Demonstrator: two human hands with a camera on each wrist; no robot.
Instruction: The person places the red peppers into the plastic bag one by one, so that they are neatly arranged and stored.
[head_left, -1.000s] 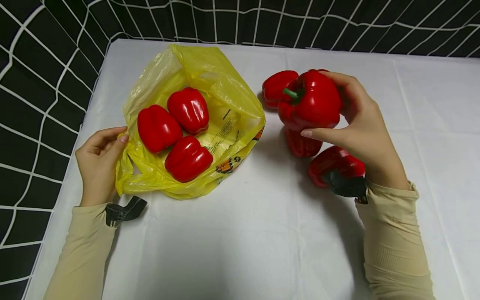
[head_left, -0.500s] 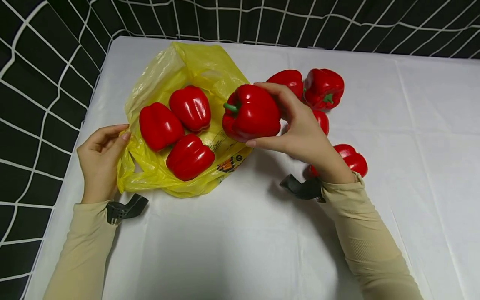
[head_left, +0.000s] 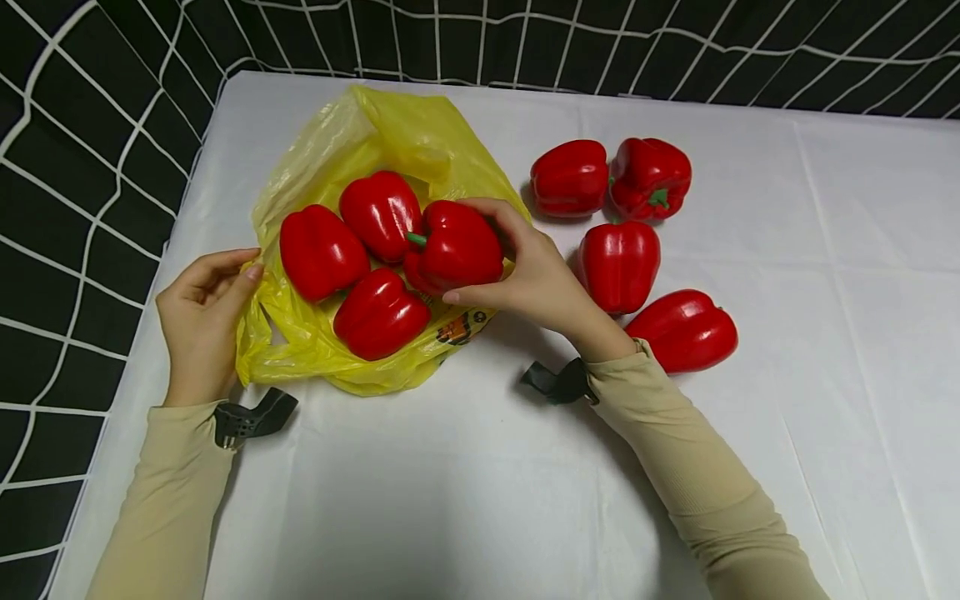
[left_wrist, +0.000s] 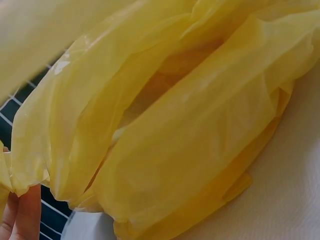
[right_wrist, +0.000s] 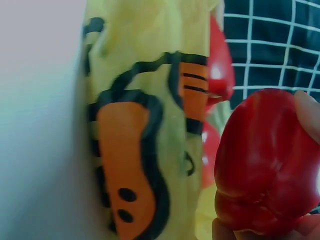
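A yellow plastic bag [head_left: 420,125] lies with its mouth spread wide, several red bell peppers [head_left: 322,252] inside. My left hand [head_left: 201,321] pinches the bag's left edge between thumb and fingers; part of that hand shows at the lower left of the left wrist view, beside the bag's folds [left_wrist: 190,155]. Over the right part of the opening my right hand [head_left: 536,275] grips another red bell pepper [head_left: 459,246], its green stem pointing left. In the right wrist view this bell pepper [right_wrist: 270,160] sits between thumb and fingers, next to the bag's printed side [right_wrist: 125,160].
Right of the bag, several red bell peppers [head_left: 618,265] rest on the white-covered table [head_left: 450,483], the lowest one [head_left: 686,331] close to my right sleeve. A dark backdrop with white grid lines [head_left: 525,46] rises behind the table and along its left side.
My right hand has carried the bell pepper left and slightly down, from above the loose peppers to over the bag's opening. The left hand keeps pinching the bag's edge.
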